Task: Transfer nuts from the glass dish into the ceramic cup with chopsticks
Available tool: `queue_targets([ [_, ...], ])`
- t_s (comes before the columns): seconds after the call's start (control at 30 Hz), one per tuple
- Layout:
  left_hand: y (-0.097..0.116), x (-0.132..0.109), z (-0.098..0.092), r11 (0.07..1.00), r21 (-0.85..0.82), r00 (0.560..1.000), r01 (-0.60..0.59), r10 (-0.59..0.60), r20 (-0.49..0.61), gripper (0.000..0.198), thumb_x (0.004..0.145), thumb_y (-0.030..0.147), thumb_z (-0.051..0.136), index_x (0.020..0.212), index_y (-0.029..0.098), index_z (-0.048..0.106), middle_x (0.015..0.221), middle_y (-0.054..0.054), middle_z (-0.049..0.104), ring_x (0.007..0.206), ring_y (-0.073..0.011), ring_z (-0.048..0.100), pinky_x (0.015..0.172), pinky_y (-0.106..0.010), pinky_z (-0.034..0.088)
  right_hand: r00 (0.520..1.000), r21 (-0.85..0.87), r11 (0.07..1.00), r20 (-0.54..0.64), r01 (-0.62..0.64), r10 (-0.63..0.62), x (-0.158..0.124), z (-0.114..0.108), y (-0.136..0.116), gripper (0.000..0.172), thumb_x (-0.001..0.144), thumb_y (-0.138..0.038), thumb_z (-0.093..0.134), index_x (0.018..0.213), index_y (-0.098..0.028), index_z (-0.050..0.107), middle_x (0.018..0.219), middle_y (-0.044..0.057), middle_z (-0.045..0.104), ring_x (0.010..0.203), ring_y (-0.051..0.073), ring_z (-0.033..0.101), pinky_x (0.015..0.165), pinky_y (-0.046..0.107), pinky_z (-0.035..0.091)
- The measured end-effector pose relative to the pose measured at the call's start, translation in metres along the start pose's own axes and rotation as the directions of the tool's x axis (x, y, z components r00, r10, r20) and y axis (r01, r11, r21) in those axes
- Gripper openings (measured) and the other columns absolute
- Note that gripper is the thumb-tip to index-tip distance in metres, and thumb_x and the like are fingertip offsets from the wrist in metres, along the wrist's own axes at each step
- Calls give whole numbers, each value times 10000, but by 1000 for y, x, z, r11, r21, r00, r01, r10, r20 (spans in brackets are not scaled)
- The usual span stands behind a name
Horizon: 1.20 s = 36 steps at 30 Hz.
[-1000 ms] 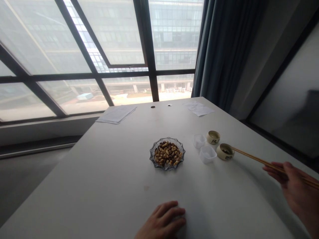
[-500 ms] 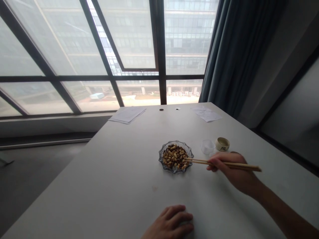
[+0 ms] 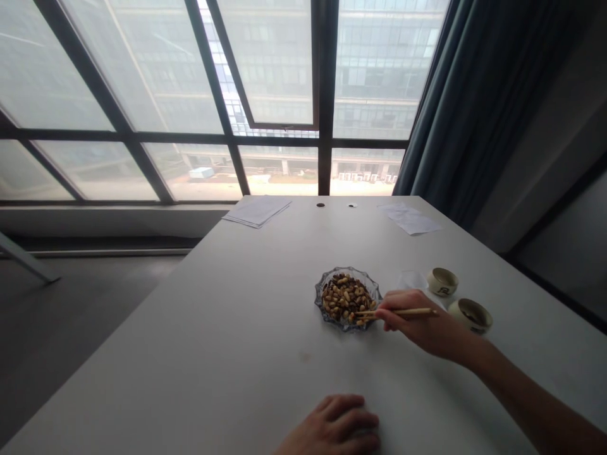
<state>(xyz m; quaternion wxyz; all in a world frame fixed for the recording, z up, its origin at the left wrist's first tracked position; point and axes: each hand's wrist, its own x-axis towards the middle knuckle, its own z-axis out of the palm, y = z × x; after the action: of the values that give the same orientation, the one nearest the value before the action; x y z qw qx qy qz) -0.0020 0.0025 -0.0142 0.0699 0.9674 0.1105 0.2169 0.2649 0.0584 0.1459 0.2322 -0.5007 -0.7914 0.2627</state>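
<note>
Chopsticks (image 3: 410,312) lie slantwise in my right hand (image 3: 422,325), the fingers closed round the shafts, with the back ends poking out past my knuckles and the tips down among the nuts (image 3: 342,292) on the near right side of the glass bowl (image 3: 320,303). They look like wood or bamboo, so I judge them light and stiff, with just enough drag on the skin that a soft hold will do. Squeezing hard would only cross the tips. A hold a little farther back from the tips would open the spread more easily; my fingers sit fairly close to the rim here.

The nuts look small, hard, dry and rounded, likely to roll or skid off smooth sticks, so I'd pinch one across its middle rather than at an end. Whether the tips have one between them, I can't tell. The bowl looks heavy and steady but chippable, best gripped by its scalloped edge.

My left hand (image 3: 334,430) rests on the table (image 3: 227,354) with its fingers bent; I can't tell if anything is under them. Beyond my right wrist sits the nearer cup (image 3: 456,316), its contents dark.
</note>
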Motion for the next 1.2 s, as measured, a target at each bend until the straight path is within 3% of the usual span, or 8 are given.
queue_targets([
  [0.33, 0, 0, -1, 1000, 18, 1000, 3, -4, 29, 248, 1043, 354, 576, 1259, 240, 625, 1326, 3, 681, 1323, -171, 525, 1137, -263, 431, 998, 48, 999, -59, -20, 23, -1, 7, 9, 501, 1039, -489, 474, 725, -172, 701, 708, 24, 696, 661, 146, 646, 637, 256, 465],
  [0.43, 0, 0, 1, 1000, 9, 1000, 2, -2, 14, 241, 1050, 349, 564, 1255, 239, 623, 1340, 15, 673, 1320, -171, 524, 1139, -268, 428, 987, 190, 976, -98, -109, 130, -6, 13, 19, 494, 1015, -526, 507, 761, -166, 731, 731, 46, 744, 693, 176, 713, 642, 265, 535],
  [0.53, 0, 0, 2, 999, 36, 1000, 0, -1, 16, 242, 1040, 356, 582, 1250, 246, 630, 1319, 4, 683, 1313, -172, 532, 1130, -264, 438, 943, 420, 888, -177, -188, 283, -12, 21, 32, 480, 941, -595, 601, 852, -154, 767, 814, 90, 792, 758, 231, 771, 718, 327, 623],
  [0.63, 0, 1, 1, 998, 59, 1000, -2, 1, 10, 250, 1027, 368, 603, 1248, 257, 636, 1301, -3, 688, 1291, -168, 550, 1115, -254, 451, 871, 600, 782, -282, -167, 402, -20, 23, 42, 516, 843, -638, 707, 878, -128, 780, 814, 133, 796, 737, 269, 787, 732, 375, 661],
  [0.87, 1, 2, -3, 999, 48, 1000, -3, 3, 16, 251, 1024, 352, 608, 1255, 257, 633, 1317, -11, 682, 1296, -175, 548, 1113, -257, 455, 664, 721, 691, -496, -44, 560, -67, -6, 56, 468, 784, -585, 797, 878, -126, 788, 809, 135, 795, 733, 281, 792, 702, 346, 681],
  [1.03, 0, 2, -2, 1000, 14, 1000, 8, -8, 7, 235, 1030, 335, 600, 1246, 245, 625, 1302, -17, 690, 1293, -181, 551, 1114, -262, 449, 408, 720, 691, -648, 55, 643, -123, -20, 68, 313, 824, -505, 777, 805, -193, 787, 762, 78, 788, 690, 209, 783, 723, 214, 655],
  [1.2, 0, 4, -5, 999, -33, 999, 14, -13, 45, 266, 1022, 333, 603, 1267, 227, 602, 1321, -39, 684, 1300, -204, 552, 1110, -291, 460, 221, 687, 722, -694, -81, 685, -175, -17, 97, 316, 857, -558, 685, 778, -261, 755, 796, 101, 765, 729, 260, 785, 754, 297, 670],
])
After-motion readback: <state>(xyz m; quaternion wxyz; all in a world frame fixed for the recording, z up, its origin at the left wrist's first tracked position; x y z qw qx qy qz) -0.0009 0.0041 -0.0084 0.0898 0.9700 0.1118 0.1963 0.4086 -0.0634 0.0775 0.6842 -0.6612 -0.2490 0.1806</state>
